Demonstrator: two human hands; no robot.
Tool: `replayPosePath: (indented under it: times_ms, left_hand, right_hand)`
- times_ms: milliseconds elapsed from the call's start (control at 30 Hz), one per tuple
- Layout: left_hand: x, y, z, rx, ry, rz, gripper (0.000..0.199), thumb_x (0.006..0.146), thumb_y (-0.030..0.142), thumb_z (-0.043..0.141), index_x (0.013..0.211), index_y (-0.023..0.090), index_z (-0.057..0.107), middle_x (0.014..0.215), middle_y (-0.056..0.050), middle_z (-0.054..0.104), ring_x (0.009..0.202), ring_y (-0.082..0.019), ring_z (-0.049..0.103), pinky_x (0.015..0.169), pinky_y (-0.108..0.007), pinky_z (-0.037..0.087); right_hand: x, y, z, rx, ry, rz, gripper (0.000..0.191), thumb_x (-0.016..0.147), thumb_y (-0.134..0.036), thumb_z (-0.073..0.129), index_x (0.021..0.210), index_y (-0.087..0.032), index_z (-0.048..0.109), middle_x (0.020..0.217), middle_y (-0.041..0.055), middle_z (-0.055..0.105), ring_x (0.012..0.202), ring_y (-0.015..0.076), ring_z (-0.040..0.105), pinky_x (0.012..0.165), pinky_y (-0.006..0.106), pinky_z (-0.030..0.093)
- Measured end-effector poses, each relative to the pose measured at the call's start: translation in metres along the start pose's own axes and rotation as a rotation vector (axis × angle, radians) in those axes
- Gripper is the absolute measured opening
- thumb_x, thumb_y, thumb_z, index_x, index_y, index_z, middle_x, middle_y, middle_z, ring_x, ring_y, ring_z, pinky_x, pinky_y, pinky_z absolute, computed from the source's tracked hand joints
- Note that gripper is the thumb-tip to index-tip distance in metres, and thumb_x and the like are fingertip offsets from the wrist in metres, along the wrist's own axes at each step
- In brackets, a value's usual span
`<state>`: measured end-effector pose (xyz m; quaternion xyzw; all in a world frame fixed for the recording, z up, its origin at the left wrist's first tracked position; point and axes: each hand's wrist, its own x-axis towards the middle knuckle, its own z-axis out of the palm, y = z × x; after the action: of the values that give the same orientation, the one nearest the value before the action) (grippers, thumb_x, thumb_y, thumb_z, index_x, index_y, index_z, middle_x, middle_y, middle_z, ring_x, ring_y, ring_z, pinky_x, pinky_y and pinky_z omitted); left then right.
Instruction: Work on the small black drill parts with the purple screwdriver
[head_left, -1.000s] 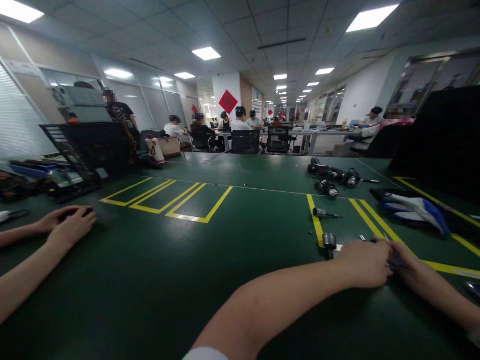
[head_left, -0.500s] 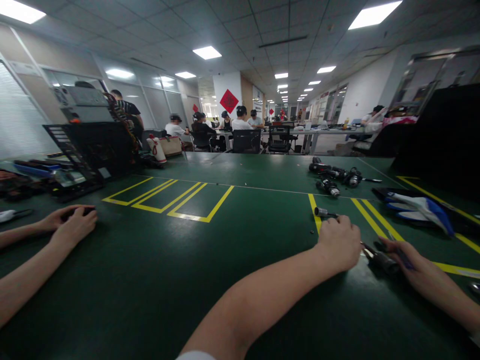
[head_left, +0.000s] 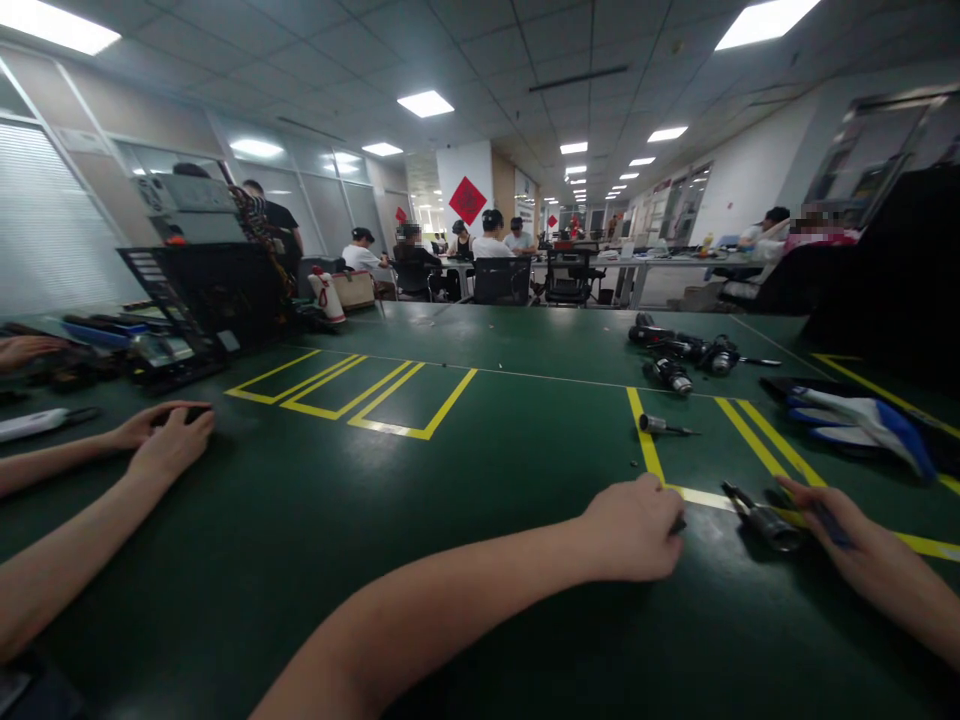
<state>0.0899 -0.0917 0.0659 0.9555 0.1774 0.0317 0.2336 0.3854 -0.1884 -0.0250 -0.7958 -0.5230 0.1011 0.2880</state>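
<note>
My left hand point(head_left: 634, 530) is closed low over the green table point(head_left: 450, 560); a small dark end of something shows at its fingers, its kind hidden. My right hand point(head_left: 855, 535) grips a slim dark tool point(head_left: 832, 525) with a purplish handle, too unclear to name. Beside the right fingers, a dark metal cylinder with a hollow end and a narrow tip point(head_left: 769, 525) lies on the table. Beyond my left hand, a smaller cylindrical part with a thin shaft point(head_left: 664, 426) rests across yellow tape, near a tiny dark piece point(head_left: 634, 463).
Several dark cylindrical parts point(head_left: 675, 350) lie at the back right, near blue and white gloves point(head_left: 870, 425). At left, another person's hands point(head_left: 172, 435) hold a dark object. Electronic equipment point(head_left: 202, 290) stands behind them. Yellow tape point(head_left: 390, 430) marks the table.
My left hand has drawn left and nearer to me, away from the metal cylinder, whose tip now shows. The view has shifted a little left. My right hand keeps its grip.
</note>
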Motion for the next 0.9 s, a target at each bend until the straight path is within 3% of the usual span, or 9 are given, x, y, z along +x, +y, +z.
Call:
replayPosePath:
  times_ms: [200,333,533,600,733,900]
  left_hand:
    - [-0.072,-0.024,-0.018,-0.3,0.2,0.055,0.042,0.08,0.016,0.06,0.12,0.018,0.047,0.118,-0.005,0.056,0.113,-0.018,0.05,0.098,-0.035,0.038]
    - [-0.096,-0.037,-0.017,-0.348,0.287,-0.005,0.039,0.078,0.015,0.061,0.116,0.019,0.051,0.119,-0.004,0.058,0.115,-0.016,0.05,0.101,-0.035,0.036]
    - [-0.108,-0.043,-0.012,-0.308,0.284,-0.104,0.036,0.079,0.011,0.059,0.113,0.022,0.053,0.121,-0.002,0.056,0.114,-0.016,0.05,0.098,-0.037,0.038]
    - [-0.109,-0.044,-0.011,-0.296,0.274,-0.125,0.037,0.079,0.009,0.057,0.113,0.023,0.053,0.121,-0.002,0.056,0.114,-0.017,0.05,0.097,-0.037,0.039]
    - [-0.109,-0.051,-0.004,-0.225,0.273,-0.108,0.042,0.079,0.005,0.055,0.117,0.022,0.051,0.12,-0.003,0.055,0.114,-0.016,0.048,0.096,-0.035,0.04]
    - [-0.108,-0.058,0.003,-0.143,0.263,-0.072,0.044,0.079,0.002,0.051,0.119,0.02,0.05,0.119,-0.005,0.054,0.112,-0.015,0.049,0.095,-0.032,0.04]
  right_hand:
    - [-0.001,0.001,0.0,-0.028,0.0,-0.016,0.027,0.078,-0.039,0.042,0.104,-0.03,0.047,0.116,0.0151,0.062,0.093,0.0346,0.065,0.073,0.043,0.051]
    - [0.0,-0.004,-0.005,-0.066,-0.008,-0.014,0.029,0.077,-0.039,0.041,0.103,-0.028,0.046,0.115,0.0183,0.061,0.095,0.0353,0.064,0.074,0.044,0.049]
    - [-0.003,-0.025,-0.015,-0.146,0.066,-0.001,0.026,0.077,-0.041,0.039,0.1,-0.029,0.044,0.105,0.0188,0.065,0.082,0.0362,0.066,0.07,0.047,0.049]
    - [-0.006,-0.041,-0.016,-0.14,0.064,-0.063,0.027,0.076,-0.042,0.039,0.098,-0.028,0.045,0.107,0.0178,0.066,0.088,0.0361,0.065,0.074,0.046,0.049]
    - [-0.016,-0.077,-0.009,-0.117,-0.061,-0.223,0.036,0.08,-0.042,0.04,0.113,-0.027,0.046,0.127,0.0115,0.057,0.107,0.0332,0.058,0.079,0.042,0.05]
    - [-0.019,-0.128,0.016,-0.12,-0.253,-0.336,0.035,0.088,-0.037,0.035,0.12,-0.025,0.044,0.131,0.0093,0.054,0.103,0.027,0.061,0.081,0.038,0.05]
